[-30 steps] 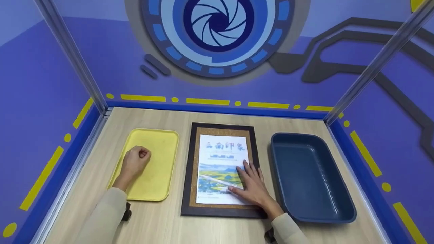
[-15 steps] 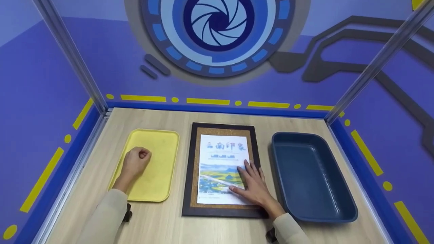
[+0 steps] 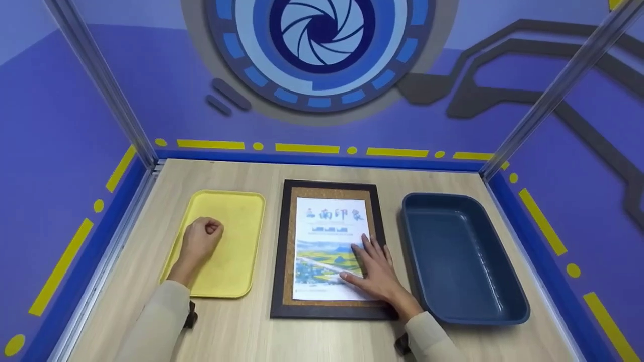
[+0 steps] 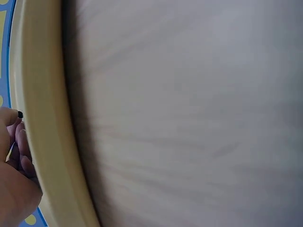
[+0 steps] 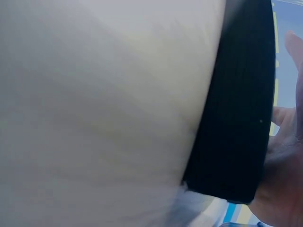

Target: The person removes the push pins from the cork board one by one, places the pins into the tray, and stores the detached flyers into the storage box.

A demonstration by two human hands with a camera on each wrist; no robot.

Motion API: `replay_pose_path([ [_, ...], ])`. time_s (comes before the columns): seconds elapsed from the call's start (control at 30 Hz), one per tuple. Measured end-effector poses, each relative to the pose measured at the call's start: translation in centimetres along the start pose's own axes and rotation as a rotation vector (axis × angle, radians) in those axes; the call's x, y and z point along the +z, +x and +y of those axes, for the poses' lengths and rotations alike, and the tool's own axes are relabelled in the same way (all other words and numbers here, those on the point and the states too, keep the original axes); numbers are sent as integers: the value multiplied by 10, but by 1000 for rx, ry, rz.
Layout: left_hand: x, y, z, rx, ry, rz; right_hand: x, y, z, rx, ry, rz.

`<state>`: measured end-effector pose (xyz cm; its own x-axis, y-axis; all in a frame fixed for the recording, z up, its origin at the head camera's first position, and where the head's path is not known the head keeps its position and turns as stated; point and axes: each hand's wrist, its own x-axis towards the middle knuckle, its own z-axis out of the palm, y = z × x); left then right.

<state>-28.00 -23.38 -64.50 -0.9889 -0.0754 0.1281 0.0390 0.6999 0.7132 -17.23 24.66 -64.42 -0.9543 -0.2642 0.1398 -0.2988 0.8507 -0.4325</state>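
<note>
On the table [image 3: 226, 327], the framed cork board [image 3: 329, 192] is lying flat, likely stiff, best held by its edges. The paper sheet [image 3: 319, 256], presumably light and easily creased, is resting on it. The right grip [image 3: 375, 271] is touching its right side, fingers spread; the left grip [image 3: 201, 241], well left, is holding its fingers curled, any contents unclear.

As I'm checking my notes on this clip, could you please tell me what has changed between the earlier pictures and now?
Nothing visibly changed beyond a slight shift of the head view; no grasp or release shows. The left hand stays curled over the yellow tray, the right hand spread on the printed sheet, the blue basin in place.
</note>
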Motion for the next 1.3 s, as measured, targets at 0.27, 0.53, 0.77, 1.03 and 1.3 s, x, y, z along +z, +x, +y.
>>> replay_pose_path([
  [0.27,0,-1,-1,-17,-21,15,0,2,1,-2,23,-16],
  [0.53,-2,2,3,-58,-84,-3,-2,4,2,-19,30,11],
  [0.77,-12,4,14,-96,-126,-96,1,3,4,-12,28,17],
  [1.03,0,2,78,77,-165,-125,-1,1,3,-19,72,24],
  [1.3,32,-17,146,73,-223,-81,-5,4,3,27,171,20],
])
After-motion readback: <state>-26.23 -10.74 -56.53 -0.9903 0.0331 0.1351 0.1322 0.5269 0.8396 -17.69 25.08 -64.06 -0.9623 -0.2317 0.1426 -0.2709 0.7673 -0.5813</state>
